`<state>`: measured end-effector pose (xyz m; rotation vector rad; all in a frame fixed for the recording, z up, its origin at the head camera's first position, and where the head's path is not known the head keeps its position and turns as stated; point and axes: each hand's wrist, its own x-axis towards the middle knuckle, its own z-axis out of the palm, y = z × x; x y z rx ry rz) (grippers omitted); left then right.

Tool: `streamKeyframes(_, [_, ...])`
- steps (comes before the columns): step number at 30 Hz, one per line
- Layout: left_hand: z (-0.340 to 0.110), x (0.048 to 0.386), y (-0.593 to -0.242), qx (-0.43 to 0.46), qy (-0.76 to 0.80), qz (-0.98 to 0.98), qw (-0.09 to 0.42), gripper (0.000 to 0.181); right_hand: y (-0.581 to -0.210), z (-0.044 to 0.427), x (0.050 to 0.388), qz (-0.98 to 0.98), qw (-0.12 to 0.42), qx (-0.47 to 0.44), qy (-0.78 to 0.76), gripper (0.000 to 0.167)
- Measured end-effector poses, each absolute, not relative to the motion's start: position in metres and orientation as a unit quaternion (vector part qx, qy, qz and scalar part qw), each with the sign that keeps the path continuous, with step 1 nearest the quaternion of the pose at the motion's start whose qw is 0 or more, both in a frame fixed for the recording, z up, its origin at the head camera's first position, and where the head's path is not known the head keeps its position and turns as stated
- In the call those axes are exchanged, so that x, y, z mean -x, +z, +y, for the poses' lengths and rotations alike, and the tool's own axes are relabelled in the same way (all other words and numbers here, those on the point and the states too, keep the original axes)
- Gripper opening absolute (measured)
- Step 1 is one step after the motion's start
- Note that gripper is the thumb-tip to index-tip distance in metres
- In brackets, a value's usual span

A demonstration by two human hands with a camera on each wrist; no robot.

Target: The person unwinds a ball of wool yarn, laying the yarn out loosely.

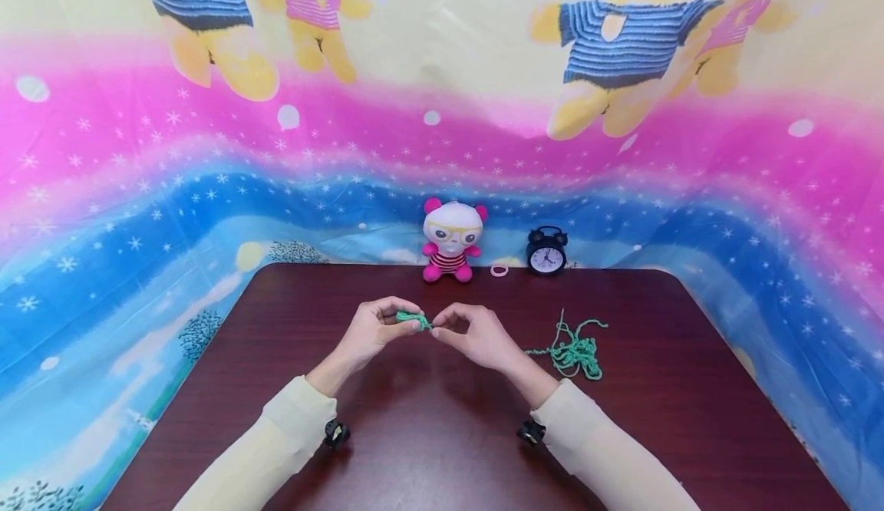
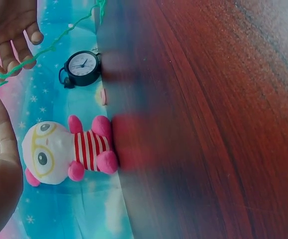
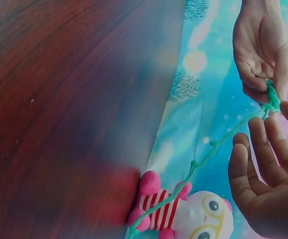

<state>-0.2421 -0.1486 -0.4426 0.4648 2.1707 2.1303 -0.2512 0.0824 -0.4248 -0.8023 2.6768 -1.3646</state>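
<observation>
Over the middle of the table, my left hand (image 1: 373,332) holds a short looped bundle of green yarn (image 1: 411,318) between thumb and fingers. My right hand (image 1: 481,336) meets it from the right, thumb and forefinger pinching the yarn at the bundle's end; its other fingers are loosely bent in the right wrist view. From there a thin knotted green strand (image 3: 191,172) hangs away, also crossing in front of the right hand in the left wrist view. A loose tangle of the same yarn (image 1: 578,354) lies on the table beyond the right wrist.
A pink and white plush panda (image 1: 452,241) sits at the table's back edge. Right of it are a small pale pink ring (image 1: 499,271) and a black alarm clock (image 1: 546,254). A printed cloth (image 1: 428,150) hangs behind the dark red table (image 1: 428,450).
</observation>
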Motion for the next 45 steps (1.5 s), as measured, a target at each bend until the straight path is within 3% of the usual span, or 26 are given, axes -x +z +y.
streamKeyframes(16, [-0.148, 0.239, -0.442, -0.151, 0.678, 0.717, 0.052, 0.041, -0.424, 0.080, 0.251, 0.874, 0.000, 0.254, -0.414, 0.006])
streamKeyframes(26, [-0.151, 0.239, -0.443, -0.150, 0.648, 0.747, 0.021, 0.035, -0.419, 0.096, 0.256, 0.881, -0.023, 0.238, -0.408, 0.007])
streamKeyframes(45, [-0.156, 0.242, -0.446, -0.141, 0.693, 0.707, -0.005, 0.034, -0.396, 0.158, 0.274, 0.881, -0.093, 0.157, -0.436, 0.025])
